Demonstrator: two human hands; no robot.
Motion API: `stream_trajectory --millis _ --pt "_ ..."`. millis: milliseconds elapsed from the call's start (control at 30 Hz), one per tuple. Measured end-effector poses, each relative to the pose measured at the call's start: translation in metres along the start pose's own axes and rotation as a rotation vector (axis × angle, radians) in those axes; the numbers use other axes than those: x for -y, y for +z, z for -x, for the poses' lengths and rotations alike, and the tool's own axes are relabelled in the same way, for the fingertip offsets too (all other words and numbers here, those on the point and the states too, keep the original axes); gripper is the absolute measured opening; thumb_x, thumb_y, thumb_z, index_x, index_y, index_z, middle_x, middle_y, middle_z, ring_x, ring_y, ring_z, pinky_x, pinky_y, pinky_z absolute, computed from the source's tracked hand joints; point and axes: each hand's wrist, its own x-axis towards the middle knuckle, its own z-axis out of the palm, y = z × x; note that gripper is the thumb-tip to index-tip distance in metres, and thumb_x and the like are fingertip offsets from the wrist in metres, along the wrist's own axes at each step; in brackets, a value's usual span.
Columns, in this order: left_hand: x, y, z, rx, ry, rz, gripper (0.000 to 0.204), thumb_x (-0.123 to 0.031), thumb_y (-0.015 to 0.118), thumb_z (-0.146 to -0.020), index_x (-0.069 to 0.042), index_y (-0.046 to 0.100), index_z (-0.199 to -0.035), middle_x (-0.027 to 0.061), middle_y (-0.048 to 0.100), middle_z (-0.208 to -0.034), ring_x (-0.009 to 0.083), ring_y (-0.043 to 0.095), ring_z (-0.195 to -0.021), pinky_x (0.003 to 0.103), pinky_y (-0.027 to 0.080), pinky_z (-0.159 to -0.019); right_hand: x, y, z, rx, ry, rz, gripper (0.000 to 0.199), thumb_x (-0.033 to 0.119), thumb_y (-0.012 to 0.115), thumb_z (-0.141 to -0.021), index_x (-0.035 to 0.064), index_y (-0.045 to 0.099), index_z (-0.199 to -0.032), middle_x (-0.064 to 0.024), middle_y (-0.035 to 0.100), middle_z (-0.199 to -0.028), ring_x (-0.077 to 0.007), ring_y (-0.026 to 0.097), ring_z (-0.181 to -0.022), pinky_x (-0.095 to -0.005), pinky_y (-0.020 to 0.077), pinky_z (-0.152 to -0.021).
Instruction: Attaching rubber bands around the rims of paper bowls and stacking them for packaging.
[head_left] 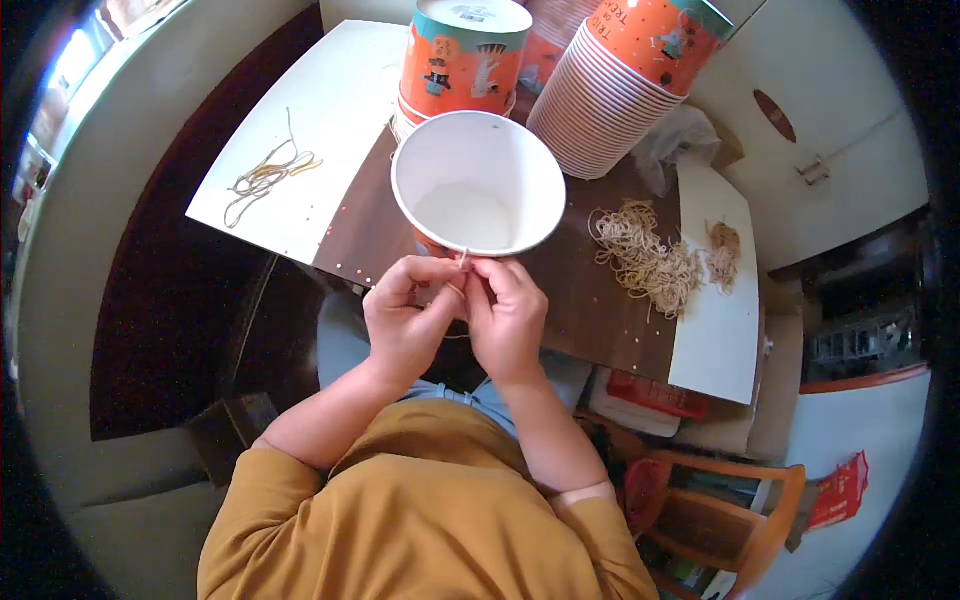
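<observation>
A large paper bucket [425, 165], white inside and orange outside, stands open at the table's near edge, tilted toward me. Right at its near rim, my left hand [408, 310] and my right hand [508, 315] meet, thumbs and forefingers pinched together on a thin pale cord [464, 258]. A short end of the cord sticks up against the rim, and a loose strand hangs below my fingers. Whether the cord passes through the bucket's wall is hidden by my fingertips.
Behind the bucket stands an upturned orange bucket [462, 75], beside a tall leaning stack of nested buckets [605, 100]. Tangled pale cords [650, 260] lie on the right, with a smaller browner bunch [722, 255]. Loose cords [268, 180] lie at left. A wooden chair [770, 530] stands at lower right.
</observation>
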Motion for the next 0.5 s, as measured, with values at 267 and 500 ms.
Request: stream_trajectory --millis 267,500 --pt "-0.002 -0.024 -0.020 -0.082 0.453 -0.543 0.023 0.006 0.070 -0.067 -0.005 0.062 -0.085 0.0065 0.066 -0.084 0.0207 0.062 -0.077 0.029 0.050 -0.070 0.009 0.012 -0.005 0.000 0.213 -0.171 0.005 0.002 0.065 -0.082 0.0017 0.066 -0.087 -0.0101 0.063 -0.077 -0.0195 0.063 -0.065 -0.0309 0.0491 -0.059" --pt "-0.011 -0.028 -0.023 -0.084 0.593 -0.765 0.023 0.004 0.069 -0.063 -0.008 0.062 -0.082 0.0047 0.065 -0.082 0.0242 0.058 -0.080 0.034 0.046 -0.074 0.002 0.021 -0.003 -0.059 0.029 -0.083 0.007 0.001 0.066 -0.080 0.0025 0.066 -0.087 -0.0119 0.063 -0.077 -0.0245 0.063 -0.067 -0.0325 0.0492 -0.059"
